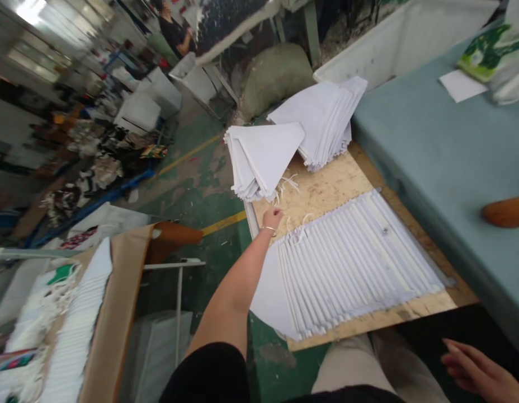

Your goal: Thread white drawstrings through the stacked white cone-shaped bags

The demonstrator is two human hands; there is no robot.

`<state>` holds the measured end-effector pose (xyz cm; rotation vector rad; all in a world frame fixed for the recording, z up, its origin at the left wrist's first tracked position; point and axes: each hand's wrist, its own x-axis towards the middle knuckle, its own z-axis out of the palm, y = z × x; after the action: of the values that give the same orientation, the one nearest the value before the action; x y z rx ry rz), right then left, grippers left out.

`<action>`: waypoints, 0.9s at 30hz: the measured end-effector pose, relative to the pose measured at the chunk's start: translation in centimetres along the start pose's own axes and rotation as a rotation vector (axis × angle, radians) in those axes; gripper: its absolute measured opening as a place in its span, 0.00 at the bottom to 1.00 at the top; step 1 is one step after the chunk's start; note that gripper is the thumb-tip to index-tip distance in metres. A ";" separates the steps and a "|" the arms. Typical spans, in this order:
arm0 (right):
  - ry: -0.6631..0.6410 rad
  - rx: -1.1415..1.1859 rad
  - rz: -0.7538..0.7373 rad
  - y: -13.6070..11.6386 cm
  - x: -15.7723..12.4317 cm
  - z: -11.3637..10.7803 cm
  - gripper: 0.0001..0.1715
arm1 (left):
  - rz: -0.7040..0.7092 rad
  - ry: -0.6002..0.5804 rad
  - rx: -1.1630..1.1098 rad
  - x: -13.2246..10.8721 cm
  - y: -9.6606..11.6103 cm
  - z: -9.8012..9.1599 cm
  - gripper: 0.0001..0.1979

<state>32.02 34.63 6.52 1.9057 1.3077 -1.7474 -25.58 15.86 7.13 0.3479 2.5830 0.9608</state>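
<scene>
My left hand [273,217] reaches out over the left edge of a wooden board [330,176]. Its fingers are drawn together beside some loose white strings [289,182]; what they may grip is too small to make out. Just beyond it lies a fanned stack of white, roughly triangular fabric pieces [270,148]. Nearer to me, a long row of overlapping white pieces [347,263] covers most of the board. My right hand [481,369] hangs low at the right, fingers loosely apart, with nothing visible in it.
Another white stack [322,115] sits at the board's far end. On the right runs a blue-grey padded surface [444,145] with a brown rounded object [506,212] and a green packet [486,53]. A cardboard box [121,313] holds white pieces at left. Farther off is a person [173,33].
</scene>
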 end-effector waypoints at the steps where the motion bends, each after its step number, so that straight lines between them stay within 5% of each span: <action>1: -0.004 -0.009 0.005 -0.3 0.1 0.3 0.40 | 0.014 -0.042 0.028 -1.4 -0.9 2.0 0.05; 6: 0.017 -0.041 -0.001 0.1 -0.1 0.6 0.41 | 0.056 -0.143 0.172 -6.0 -3.5 8.2 0.09; 12: 0.004 0.010 0.019 3.4 0.0 -0.3 0.43 | 0.099 -0.229 0.296 -6.2 -4.1 9.3 0.08; 16: 0.015 0.035 -0.008 4.8 0.7 -0.3 0.41 | 0.116 -0.241 0.342 -4.8 -3.6 7.5 0.06; 22: -0.010 0.026 -0.077 5.2 0.9 1.2 0.37 | 0.069 -0.059 0.378 -1.6 -1.5 1.6 0.07; 27: -0.014 0.042 -0.232 -0.7 0.9 3.7 0.30 | 0.073 0.029 0.032 -1.8 0.5 -1.3 0.05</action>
<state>28.89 32.87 5.09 1.8216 1.5523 -1.9064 -24.46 14.86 8.88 0.4431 2.6303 0.9572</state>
